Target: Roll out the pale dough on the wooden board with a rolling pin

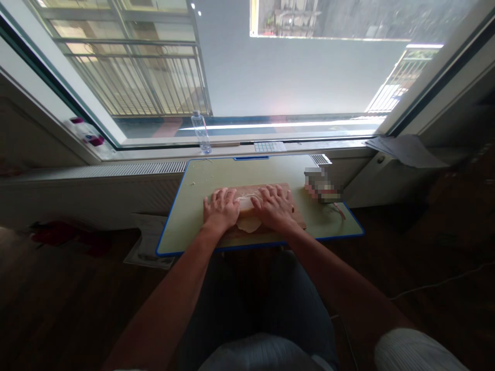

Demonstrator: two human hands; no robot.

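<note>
A wooden cutting board lies on the small table before me. On it is a thin sheet of pale dough, and across the dough lies what looks like a rolling pin, mostly covered by my hands. My left hand rests palm down over its left part, fingers stretched forward and apart. Over the right part, my right hand lies likewise flat with fingers spread, its thumb pointing inward. Neither hand wraps round the pin; both press from above. The fingers' undersides are hidden.
The light green table has a blue edge and a few crumbs at its far left. A pixelated, unrecognisable item sits at its right. A clear plastic bottle stands on the windowsill, papers to the right.
</note>
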